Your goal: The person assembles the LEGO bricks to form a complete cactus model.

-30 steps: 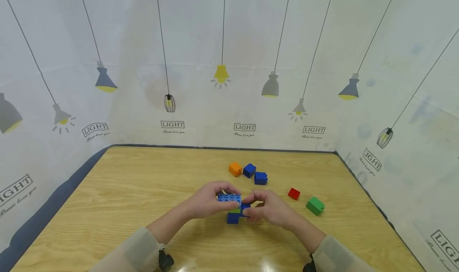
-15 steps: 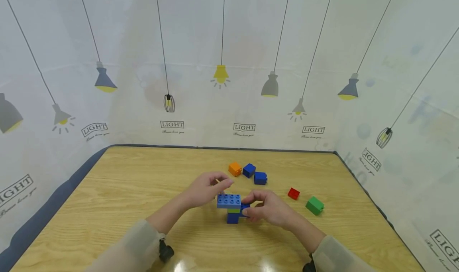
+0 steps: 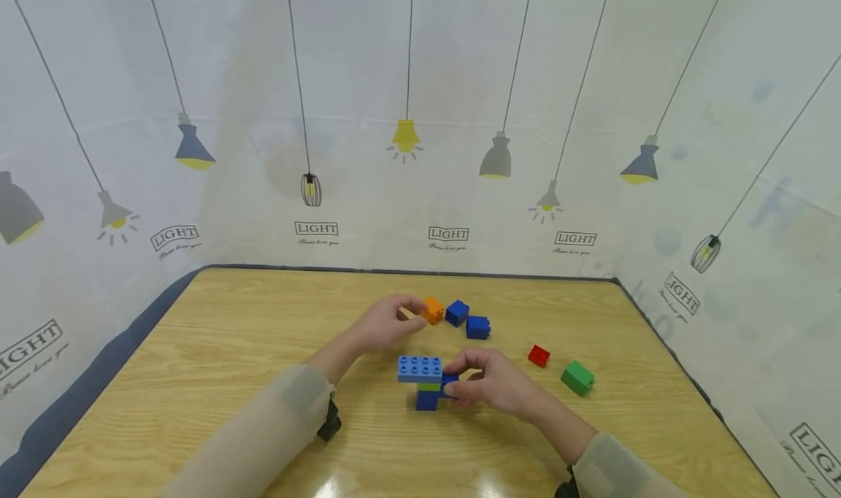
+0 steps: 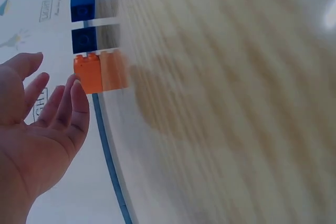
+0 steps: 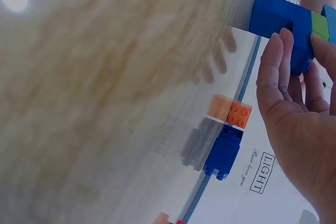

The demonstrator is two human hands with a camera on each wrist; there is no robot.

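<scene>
A small stack of toy building bricks stands on the wooden table. Its top is a light blue studded brick (image 3: 420,368), with a lime green brick (image 3: 429,386) under it and a dark blue brick (image 3: 426,400) at the bottom. Another dark blue brick (image 5: 302,40) juts from the stack's right side, and my right hand (image 3: 496,385) pinches it between thumb and fingers. Beyond the stack, my left hand (image 3: 389,324) holds nothing, its fingers loosely bent. Its fingertips are right at an orange brick (image 3: 434,310) and overlap its left edge in the head view.
Two loose dark blue bricks (image 3: 457,312) lie beside the orange one. Farther right are a red brick (image 3: 539,355) and a green brick (image 3: 578,377). A white cloth printed with lamps (image 3: 368,191) walls the table's back and sides.
My left hand has let go of the light blue brick on top and moved away over the table to the orange brick. The right hand keeps its grip on the stack.
</scene>
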